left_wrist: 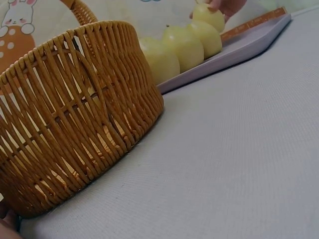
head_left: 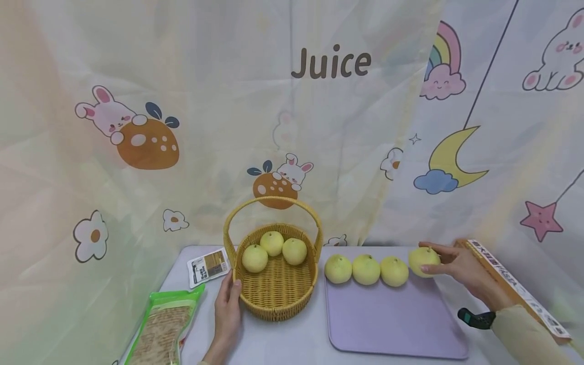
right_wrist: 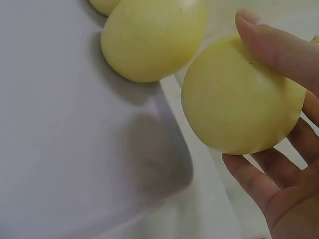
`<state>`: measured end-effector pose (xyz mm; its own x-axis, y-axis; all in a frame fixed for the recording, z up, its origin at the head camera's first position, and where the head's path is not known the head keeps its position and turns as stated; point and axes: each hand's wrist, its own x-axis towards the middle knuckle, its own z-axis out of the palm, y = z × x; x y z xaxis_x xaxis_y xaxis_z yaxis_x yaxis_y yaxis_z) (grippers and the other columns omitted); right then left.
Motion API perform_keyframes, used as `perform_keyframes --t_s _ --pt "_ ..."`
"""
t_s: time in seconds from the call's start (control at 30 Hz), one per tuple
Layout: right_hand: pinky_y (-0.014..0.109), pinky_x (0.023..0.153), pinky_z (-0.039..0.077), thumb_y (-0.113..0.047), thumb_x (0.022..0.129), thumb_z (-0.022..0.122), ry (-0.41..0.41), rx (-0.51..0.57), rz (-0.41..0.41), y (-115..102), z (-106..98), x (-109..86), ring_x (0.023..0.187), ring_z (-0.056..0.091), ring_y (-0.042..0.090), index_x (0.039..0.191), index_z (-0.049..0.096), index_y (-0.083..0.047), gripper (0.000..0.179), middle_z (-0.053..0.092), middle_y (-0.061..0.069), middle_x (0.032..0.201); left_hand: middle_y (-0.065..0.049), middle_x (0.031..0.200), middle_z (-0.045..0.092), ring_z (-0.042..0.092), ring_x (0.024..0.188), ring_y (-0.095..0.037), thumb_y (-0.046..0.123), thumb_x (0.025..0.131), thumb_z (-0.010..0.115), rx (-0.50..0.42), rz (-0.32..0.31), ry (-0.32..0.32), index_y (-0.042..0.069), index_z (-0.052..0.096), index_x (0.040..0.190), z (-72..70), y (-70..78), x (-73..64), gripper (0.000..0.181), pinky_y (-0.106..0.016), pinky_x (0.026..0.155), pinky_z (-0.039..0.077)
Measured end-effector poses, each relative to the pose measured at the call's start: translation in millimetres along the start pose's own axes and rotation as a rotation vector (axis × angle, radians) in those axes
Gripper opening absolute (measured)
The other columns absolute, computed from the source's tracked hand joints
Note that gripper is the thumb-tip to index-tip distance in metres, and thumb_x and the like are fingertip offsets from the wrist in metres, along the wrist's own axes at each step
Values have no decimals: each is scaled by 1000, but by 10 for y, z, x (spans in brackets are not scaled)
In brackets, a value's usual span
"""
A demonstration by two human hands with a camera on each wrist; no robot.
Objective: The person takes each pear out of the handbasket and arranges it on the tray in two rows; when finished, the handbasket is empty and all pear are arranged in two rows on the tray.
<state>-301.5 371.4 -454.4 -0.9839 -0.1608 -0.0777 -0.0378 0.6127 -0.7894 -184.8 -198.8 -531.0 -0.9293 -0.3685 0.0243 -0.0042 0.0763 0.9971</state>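
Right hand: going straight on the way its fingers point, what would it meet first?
Leading with its held fruit, the right hand would probably meet the row's nearest fruit first; height and depth are unclear, so it might pass over or behind.

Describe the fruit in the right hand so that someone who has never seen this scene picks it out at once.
Find the purple tray to the right of the wicker basket. Three pale yellow fruits line its far edge; go just past the right end of that row to the held fruit. Unlike all the others, it is gripped by the right hand and raised off the tray.
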Motion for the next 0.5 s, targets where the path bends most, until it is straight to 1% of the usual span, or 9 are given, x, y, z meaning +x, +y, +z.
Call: perform_keyframes --t_s 0.03,0.07,0.13,0.2,0.27,0.3,0.37,0.47,0.5 --pt "69 108 47 -40 92 84 1 1 -2 25 10 5 139 55 28 162 44 -12 86 57 14 157 -16 176 23 23 162 -39 45 114 44 1 -2 0 12 23 169 -3 -3 0 67 -57 134 21" --pt "69 107 47 -40 91 84 -1 2 -4 50 21 11 137 56 24 161 45 -11 85 58 13 157 -16 176 23 23 162 -39 44 114 43 4 -4 1 12 23 169 -4 -5 1 67 -57 134 21" --pt "66 107 50 -39 90 86 9 -11 -14 103 46 26 128 59 8 159 49 -11 83 61 10 154 -16 176 23 23 162 -40 44 114 44 1 -5 1 13 23 170 -6 -6 -2 66 -57 134 21" --pt "65 107 50 -37 90 86 14 -12 -30 153 74 40 125 59 4 158 50 -8 82 62 11 153 -17 176 24 24 162 -40 44 114 44 -4 -2 4 13 24 169 -6 -4 -5 67 -58 134 21" --pt "63 106 51 -37 90 87 18 -26 -30 179 100 36 132 61 21 157 51 -7 81 61 14 153 -17 176 25 25 162 -40 45 114 45 -8 -1 6 13 25 169 -4 0 -8 67 -58 133 21" --pt "63 106 52 -37 89 87 22 -28 -23 186 114 34 132 62 25 156 52 -6 82 61 16 152 -17 176 25 25 162 -40 46 114 45 -10 -1 7 13 25 169 -3 1 -8 67 -58 134 21" --pt "67 105 51 -38 89 87 19 -22 -3 189 140 22 138 57 43 156 51 -4 84 58 23 153 -17 175 25 25 162 -41 47 114 45 -9 -1 9 13 25 169 1 4 -7 68 -59 133 21" --pt "72 104 48 -42 89 86 4 -13 32 183 165 9 143 48 54 158 48 -3 88 53 27 156 -15 176 25 25 162 -39 48 113 45 -7 -9 11 15 26 169 2 1 -2 68 -57 134 21" --pt "72 105 47 -43 89 86 3 -12 40 178 173 9 144 46 55 158 47 -3 89 52 27 157 -15 176 25 24 162 -39 48 113 44 -7 -9 10 15 25 169 2 -2 0 68 -57 134 21"
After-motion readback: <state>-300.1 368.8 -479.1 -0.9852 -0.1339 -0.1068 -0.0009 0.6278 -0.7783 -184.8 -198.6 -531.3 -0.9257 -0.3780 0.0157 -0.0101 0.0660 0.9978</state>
